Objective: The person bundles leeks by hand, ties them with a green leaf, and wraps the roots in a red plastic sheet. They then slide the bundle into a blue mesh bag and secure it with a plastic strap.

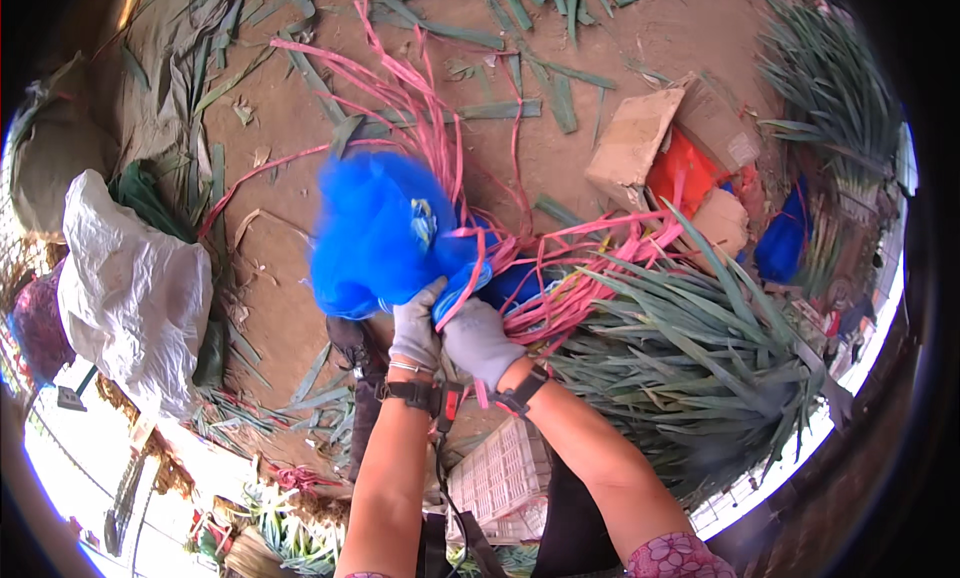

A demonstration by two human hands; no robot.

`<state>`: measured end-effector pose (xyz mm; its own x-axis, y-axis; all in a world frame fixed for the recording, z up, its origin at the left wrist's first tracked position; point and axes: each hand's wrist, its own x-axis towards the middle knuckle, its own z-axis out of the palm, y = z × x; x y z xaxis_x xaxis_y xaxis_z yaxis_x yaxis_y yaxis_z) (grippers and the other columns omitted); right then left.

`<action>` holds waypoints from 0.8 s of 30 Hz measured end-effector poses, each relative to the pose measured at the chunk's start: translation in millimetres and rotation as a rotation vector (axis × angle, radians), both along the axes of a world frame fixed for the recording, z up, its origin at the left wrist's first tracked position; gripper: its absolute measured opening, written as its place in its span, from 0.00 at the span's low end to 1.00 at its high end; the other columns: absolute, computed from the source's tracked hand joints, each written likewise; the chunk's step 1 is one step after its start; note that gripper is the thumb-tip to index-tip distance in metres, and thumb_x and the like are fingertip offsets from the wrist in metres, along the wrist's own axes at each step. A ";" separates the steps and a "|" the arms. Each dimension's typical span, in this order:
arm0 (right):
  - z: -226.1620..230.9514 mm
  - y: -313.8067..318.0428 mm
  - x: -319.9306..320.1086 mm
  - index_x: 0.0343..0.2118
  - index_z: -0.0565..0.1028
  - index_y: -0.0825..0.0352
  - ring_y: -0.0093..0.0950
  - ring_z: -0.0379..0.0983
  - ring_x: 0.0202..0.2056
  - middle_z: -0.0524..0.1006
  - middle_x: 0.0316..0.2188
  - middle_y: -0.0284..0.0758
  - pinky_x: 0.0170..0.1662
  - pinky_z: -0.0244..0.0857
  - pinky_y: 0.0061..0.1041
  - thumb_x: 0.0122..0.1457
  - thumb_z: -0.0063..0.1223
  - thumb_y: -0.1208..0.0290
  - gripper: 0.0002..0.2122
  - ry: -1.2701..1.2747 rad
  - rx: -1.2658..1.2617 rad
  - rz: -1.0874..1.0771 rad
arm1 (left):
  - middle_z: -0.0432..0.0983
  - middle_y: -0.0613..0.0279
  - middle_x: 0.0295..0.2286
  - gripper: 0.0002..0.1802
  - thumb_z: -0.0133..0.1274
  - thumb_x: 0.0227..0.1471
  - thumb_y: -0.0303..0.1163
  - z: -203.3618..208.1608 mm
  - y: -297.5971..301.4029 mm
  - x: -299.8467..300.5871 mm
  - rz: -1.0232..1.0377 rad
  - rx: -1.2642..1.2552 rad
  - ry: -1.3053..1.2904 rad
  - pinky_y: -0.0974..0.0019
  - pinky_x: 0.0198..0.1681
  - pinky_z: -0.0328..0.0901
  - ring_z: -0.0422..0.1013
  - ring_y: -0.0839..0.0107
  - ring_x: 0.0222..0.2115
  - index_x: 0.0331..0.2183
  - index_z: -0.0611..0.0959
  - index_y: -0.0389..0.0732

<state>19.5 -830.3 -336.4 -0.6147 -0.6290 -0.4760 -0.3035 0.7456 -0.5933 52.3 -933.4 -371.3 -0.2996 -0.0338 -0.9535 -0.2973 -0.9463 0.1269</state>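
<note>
A bunched, fluffy bright-blue mesh net [375, 228] hangs in front of me, its left side slightly blurred. My left hand [414, 328], in a grey glove, is closed on its lower edge. Close beside it, my right hand [482, 342], also gloved in grey, grips a gathered blue fold of the same net. A pink plastic strip passes over this fold by my right fingers. Long pink strips [560, 313] lie tangled on the right of my hands, and more pink strips [425, 108] spread out beyond the net.
At right lies a big heap of green leek-like stalks [690, 358]. Behind it stands an open cardboard box [635, 143] with red material. A white plastic sack [135, 288] rests at left. A pale pink crate [505, 478] is near my legs. Cut leaves litter the dirt floor [300, 193].
</note>
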 end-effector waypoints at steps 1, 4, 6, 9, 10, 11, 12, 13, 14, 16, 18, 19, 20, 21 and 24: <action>9.9 -3.8 3.1 0.24 0.76 0.63 0.41 0.74 0.28 0.77 0.25 0.43 0.31 0.69 0.40 0.48 0.46 0.72 0.06 -0.013 0.007 0.027 | 0.76 0.62 0.29 0.11 0.58 0.42 0.17 -0.8 -4.7 9.5 -0.004 -0.060 0.009 0.65 0.34 0.71 0.74 0.68 0.28 0.33 0.79 0.37; 60.0 -19.9 -0.8 0.35 0.74 0.68 0.44 0.71 0.35 0.75 0.35 0.46 0.39 0.67 0.40 0.42 0.56 0.69 0.15 -0.238 0.008 0.053 | 0.75 0.61 0.27 0.08 0.53 0.44 0.16 1.3 -28.8 35.5 0.027 -0.138 0.005 0.64 0.33 0.72 0.73 0.67 0.26 0.30 0.78 0.35; 96.0 -27.4 -1.0 0.43 0.72 0.69 0.44 0.69 0.43 0.71 0.44 0.47 0.47 0.65 0.39 0.43 0.59 0.70 0.21 -0.234 -0.145 -0.012 | 0.76 0.59 0.28 0.07 0.53 0.44 0.17 3.1 -56.3 51.1 0.082 -0.058 -0.040 0.64 0.34 0.72 0.74 0.67 0.28 0.30 0.78 0.35; 139.5 -19.5 1.0 0.49 0.69 0.67 0.41 0.67 0.48 0.67 0.50 0.43 0.51 0.63 0.35 0.45 0.60 0.71 0.25 -0.095 -0.288 -0.142 | 0.78 0.54 0.35 0.17 0.43 0.56 0.33 35.9 -76.1 53.2 -0.073 -0.207 0.124 0.62 0.42 0.70 0.75 0.64 0.33 0.41 0.79 0.33; 152.7 -12.2 -0.7 0.49 0.69 0.67 0.41 0.67 0.48 0.67 0.50 0.43 0.51 0.63 0.35 0.45 0.60 0.71 0.25 -0.086 -0.286 -0.137 | 0.78 0.54 0.36 0.15 0.48 0.54 0.31 86.2 -71.5 17.6 0.050 -0.122 0.075 0.65 0.41 0.71 0.75 0.64 0.33 0.40 0.79 0.31; 165.4 -3.6 -2.7 0.50 0.69 0.66 0.41 0.66 0.50 0.68 0.50 0.42 0.53 0.61 0.34 0.45 0.59 0.71 0.25 -0.110 -0.282 -0.214 | 0.78 0.53 0.36 0.15 0.48 0.54 0.32 69.7 -77.6 34.5 0.059 -0.126 0.122 0.64 0.41 0.71 0.75 0.64 0.34 0.40 0.78 0.31; 178.1 -4.8 0.1 0.50 0.69 0.65 0.41 0.65 0.52 0.68 0.50 0.41 0.55 0.60 0.34 0.46 0.59 0.72 0.25 -0.149 -0.324 -0.281 | 0.78 0.53 0.36 0.15 0.48 0.54 0.32 66.9 -101.4 56.2 0.072 -0.178 0.163 0.64 0.42 0.71 0.75 0.63 0.35 0.40 0.78 0.31; 180.4 1.9 4.7 0.50 0.69 0.65 0.40 0.65 0.52 0.69 0.49 0.40 0.55 0.59 0.34 0.45 0.60 0.74 0.26 -0.194 -0.363 -0.350 | 0.78 0.52 0.36 0.15 0.48 0.54 0.32 76.6 -108.3 59.1 0.064 -0.238 0.193 0.64 0.42 0.71 0.75 0.63 0.35 0.40 0.78 0.31; 181.1 9.0 10.3 0.50 0.69 0.65 0.39 0.65 0.51 0.69 0.49 0.41 0.55 0.60 0.34 0.45 0.60 0.75 0.25 -0.209 -0.374 -0.391 | 0.78 0.52 0.36 0.16 0.48 0.55 0.33 86.0 -114.1 62.1 0.058 -0.302 0.220 0.64 0.42 0.71 0.75 0.62 0.35 0.40 0.78 0.32; 182.5 23.3 24.1 0.50 0.70 0.66 0.38 0.66 0.52 0.70 0.48 0.40 0.55 0.60 0.32 0.44 0.60 0.77 0.26 -0.226 -0.323 -0.460 | 0.79 0.54 0.36 0.15 0.49 0.55 0.34 93.4 -127.1 73.1 0.053 -0.341 0.197 0.63 0.40 0.71 0.76 0.64 0.34 0.40 0.78 0.34; 187.0 35.1 32.8 0.49 0.70 0.66 0.38 0.67 0.51 0.71 0.48 0.41 0.54 0.61 0.32 0.44 0.60 0.77 0.25 -0.242 -0.220 -0.456 | 0.79 0.55 0.36 0.14 0.51 0.54 0.32 106.4 -136.1 75.4 0.126 -0.267 0.218 0.64 0.39 0.72 0.76 0.65 0.33 0.41 0.78 0.34; 186.5 41.6 39.5 0.49 0.70 0.67 0.38 0.68 0.50 0.72 0.47 0.41 0.53 0.62 0.32 0.44 0.60 0.76 0.25 -0.248 -0.186 -0.449 | 0.79 0.55 0.36 0.14 0.51 0.54 0.31 113.3 -137.8 74.7 0.111 -0.319 0.257 0.65 0.38 0.72 0.76 0.65 0.33 0.41 0.78 0.34; 185.9 44.2 46.6 0.49 0.70 0.67 0.38 0.69 0.49 0.73 0.46 0.42 0.53 0.62 0.32 0.44 0.60 0.76 0.24 -0.254 -0.154 -0.443 | 0.79 0.56 0.36 0.14 0.51 0.54 0.30 121.1 -141.8 74.7 0.093 -0.372 0.293 0.66 0.38 0.72 0.76 0.66 0.32 0.42 0.78 0.35; 189.7 42.0 51.0 0.49 0.70 0.67 0.38 0.69 0.49 0.73 0.46 0.42 0.53 0.62 0.32 0.44 0.60 0.76 0.24 -0.260 -0.173 -0.418 | 0.79 0.57 0.37 0.14 0.51 0.55 0.29 139.5 -147.1 73.5 0.109 -0.334 0.319 0.68 0.40 0.71 0.76 0.68 0.34 0.42 0.78 0.34; 198.5 36.8 59.7 0.48 0.71 0.68 0.39 0.71 0.47 0.74 0.45 0.43 0.51 0.63 0.32 0.45 0.60 0.75 0.24 -0.361 -0.126 -0.451 | 0.77 0.56 0.42 0.17 0.49 0.56 0.28 174.7 -162.3 75.6 0.200 -0.310 0.513 0.69 0.46 0.69 0.74 0.69 0.40 0.47 0.76 0.31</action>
<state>79.2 -793.5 -137.9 -0.6473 -0.4086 -0.6435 0.2649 0.6710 -0.6925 127.9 -1095.7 -196.6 -0.6751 -0.3884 -0.6272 0.0531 -0.8735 0.4838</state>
